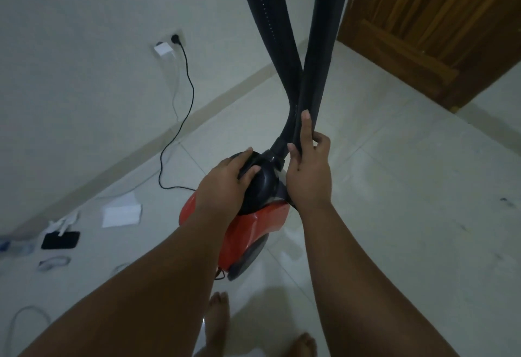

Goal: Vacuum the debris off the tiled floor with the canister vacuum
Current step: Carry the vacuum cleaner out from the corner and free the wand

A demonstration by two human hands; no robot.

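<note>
A red canister vacuum with a black top sits on the pale tiled floor in the middle of the head view. My left hand grips the black handle on top of it. My right hand is closed around the black hose just above where the hose joins the canister. The hose loops upward out of the frame in two dark strands. Small dark specks of debris lie on the tiles at the far right.
The vacuum's black power cord runs along the floor up to a wall socket. A phone, white papers and cables lie at the left by the wall. A wooden door stands at the upper right. My bare feet are below.
</note>
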